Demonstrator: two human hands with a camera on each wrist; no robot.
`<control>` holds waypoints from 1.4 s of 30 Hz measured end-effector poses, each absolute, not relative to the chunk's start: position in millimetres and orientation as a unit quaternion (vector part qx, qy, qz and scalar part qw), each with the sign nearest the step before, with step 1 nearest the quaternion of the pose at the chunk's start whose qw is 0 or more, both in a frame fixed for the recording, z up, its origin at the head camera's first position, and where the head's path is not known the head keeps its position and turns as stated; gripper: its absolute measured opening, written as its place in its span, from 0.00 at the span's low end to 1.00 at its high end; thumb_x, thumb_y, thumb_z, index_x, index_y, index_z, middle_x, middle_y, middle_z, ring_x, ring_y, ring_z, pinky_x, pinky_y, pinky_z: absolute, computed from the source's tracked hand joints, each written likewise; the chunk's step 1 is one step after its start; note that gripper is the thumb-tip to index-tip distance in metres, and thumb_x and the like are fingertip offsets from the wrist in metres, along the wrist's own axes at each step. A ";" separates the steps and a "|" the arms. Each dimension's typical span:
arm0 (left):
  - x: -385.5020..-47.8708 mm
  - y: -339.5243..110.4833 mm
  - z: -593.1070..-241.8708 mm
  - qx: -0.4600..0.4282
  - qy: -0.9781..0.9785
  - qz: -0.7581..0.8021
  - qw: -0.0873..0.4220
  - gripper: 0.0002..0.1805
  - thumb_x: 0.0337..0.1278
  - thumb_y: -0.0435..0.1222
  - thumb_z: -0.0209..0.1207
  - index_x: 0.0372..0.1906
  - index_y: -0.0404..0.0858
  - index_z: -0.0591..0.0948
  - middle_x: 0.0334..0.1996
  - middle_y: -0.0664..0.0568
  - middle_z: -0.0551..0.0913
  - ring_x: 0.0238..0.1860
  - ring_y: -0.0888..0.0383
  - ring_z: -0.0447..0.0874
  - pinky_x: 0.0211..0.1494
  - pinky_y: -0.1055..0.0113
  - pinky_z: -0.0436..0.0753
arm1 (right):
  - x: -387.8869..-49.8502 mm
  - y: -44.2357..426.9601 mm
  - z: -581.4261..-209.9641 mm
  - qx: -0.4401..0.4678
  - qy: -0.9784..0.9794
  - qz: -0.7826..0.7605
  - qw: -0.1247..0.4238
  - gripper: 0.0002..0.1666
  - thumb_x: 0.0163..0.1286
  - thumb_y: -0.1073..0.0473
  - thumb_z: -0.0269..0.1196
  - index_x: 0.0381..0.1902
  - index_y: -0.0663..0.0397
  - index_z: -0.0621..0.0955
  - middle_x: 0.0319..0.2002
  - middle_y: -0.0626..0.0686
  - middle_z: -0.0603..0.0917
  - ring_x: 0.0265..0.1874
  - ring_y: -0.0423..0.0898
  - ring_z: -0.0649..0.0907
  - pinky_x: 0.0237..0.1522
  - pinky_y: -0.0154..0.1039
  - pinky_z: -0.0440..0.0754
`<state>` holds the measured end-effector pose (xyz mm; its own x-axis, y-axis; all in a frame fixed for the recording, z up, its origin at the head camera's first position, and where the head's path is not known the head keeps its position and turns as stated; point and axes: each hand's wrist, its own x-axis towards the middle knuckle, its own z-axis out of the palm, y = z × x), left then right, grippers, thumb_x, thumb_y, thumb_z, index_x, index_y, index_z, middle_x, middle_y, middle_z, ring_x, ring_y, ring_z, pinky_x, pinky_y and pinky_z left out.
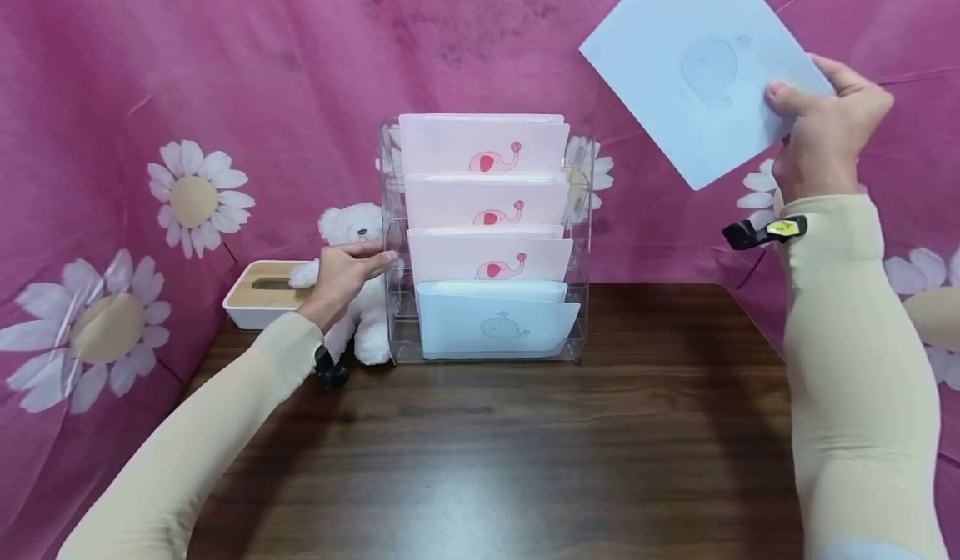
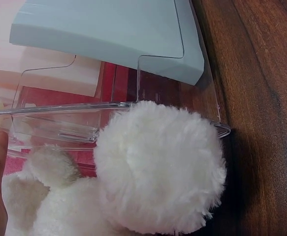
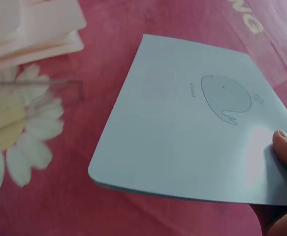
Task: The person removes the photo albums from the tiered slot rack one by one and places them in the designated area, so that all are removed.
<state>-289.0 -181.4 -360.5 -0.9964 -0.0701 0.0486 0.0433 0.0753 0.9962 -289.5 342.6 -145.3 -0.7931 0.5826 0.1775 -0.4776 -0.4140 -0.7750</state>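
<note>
At the centre of the frame, the clear rack (image 1: 407, 347) seemed rigid plastic, best steadied at its side. The blue notebook (image 1: 697, 77), at the upper right, looked light and bendable, with a smooth cover that might slip; a firm pinch near a corner probably suited it. The right hand (image 1: 828, 131) was raised, pinching that notebook's lower-right corner, thumb on the cover. The left hand (image 1: 345, 281), left of centre, reached the rack's left side, fingers nearly straight, gripping nothing.
</note>
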 end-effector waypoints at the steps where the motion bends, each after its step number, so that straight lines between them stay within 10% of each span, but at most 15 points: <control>1: -288.9 -180.8 -360.6 0.009 -0.733 -0.679 0.040 0.30 0.56 0.39 0.72 0.61 0.28 0.80 0.60 0.35 0.83 0.35 0.74 0.89 0.49 0.75 0.86 | -287.7 346.5 -149.7 -0.067 -0.439 0.837 0.319 0.33 0.41 0.90 0.69 0.45 0.63 0.86 0.44 0.51 0.85 0.43 0.47 0.87 0.34 0.37 0.90; 14: -290.6 -180.1 -359.7 0.005 -0.736 -0.675 0.047 0.30 0.56 0.39 0.73 0.61 0.28 0.81 0.58 0.32 0.82 0.34 0.73 0.89 0.49 0.75 0.86 | -272.4 376.8 -223.9 -0.135 -0.450 0.821 0.324 0.30 0.50 0.80 0.74 0.51 0.57 0.87 0.54 0.45 0.77 0.51 0.43 0.81 0.33 0.32 0.89; 22: -292.3 -181.8 -362.5 0.004 -0.736 -0.674 0.062 0.28 0.53 0.37 0.74 0.58 0.27 0.82 0.38 0.59 0.92 0.33 0.73 0.89 0.47 0.75 0.87 | -272.1 377.3 -275.3 -0.169 -0.426 0.824 0.333 0.23 0.48 0.80 0.75 0.43 0.62 0.86 0.48 0.49 0.77 0.45 0.45 0.81 0.34 0.31 0.88; 30: -291.3 -182.5 -360.1 0.000 -0.744 -0.665 0.058 0.29 0.55 0.40 0.74 0.59 0.29 0.82 0.55 0.35 0.84 0.35 0.74 0.88 0.48 0.76 0.87 | -269.0 370.4 -329.5 -0.221 -0.416 0.835 0.284 0.25 0.50 0.79 0.75 0.48 0.60 0.88 0.39 0.50 0.86 0.41 0.43 0.85 0.37 0.30 0.88; 42: -290.3 -182.7 -360.8 0.003 -0.749 -0.661 0.051 0.30 0.55 0.41 0.73 0.60 0.30 0.82 0.59 0.34 0.83 0.38 0.75 0.87 0.49 0.76 0.86 | -260.3 353.5 -400.6 -0.303 -0.480 0.798 0.202 0.28 0.58 0.73 0.73 0.57 0.53 0.85 0.31 0.44 0.87 0.42 0.39 0.82 0.36 0.24 0.83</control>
<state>-290.3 -182.7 -360.8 -0.9949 -0.0715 0.0718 0.0623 0.1273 0.9899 -260.3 353.5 -400.6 -0.7341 0.6137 -0.2905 -0.0318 -0.4584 -0.8882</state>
